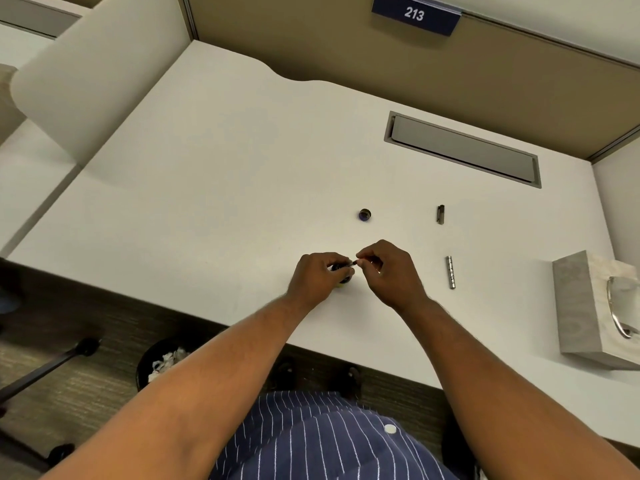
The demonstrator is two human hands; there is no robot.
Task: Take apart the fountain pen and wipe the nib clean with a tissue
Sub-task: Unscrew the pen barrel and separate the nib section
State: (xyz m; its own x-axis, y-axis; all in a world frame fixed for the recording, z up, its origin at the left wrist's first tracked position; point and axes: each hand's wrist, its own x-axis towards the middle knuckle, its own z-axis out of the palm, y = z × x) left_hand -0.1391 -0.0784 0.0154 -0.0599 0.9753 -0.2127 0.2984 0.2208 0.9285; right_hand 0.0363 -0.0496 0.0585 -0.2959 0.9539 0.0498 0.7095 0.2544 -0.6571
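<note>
My left hand and my right hand meet over the white desk near its front edge. Between their fingertips is a short dark pen part, the nib section; my left hand grips one end and my right thumb and forefinger pinch the other. A small dark object with a yellowish base sits under my left fingers, mostly hidden. The silver pen barrel lies to the right of my hands. Farther back rests the dark pen cap. The nib tip is too small to make out.
A small round dark lid or bottle stands behind my hands. A grey tissue box sits at the desk's right edge. A metal cable hatch is set into the desk at the back. A bin with crumpled tissues is on the floor.
</note>
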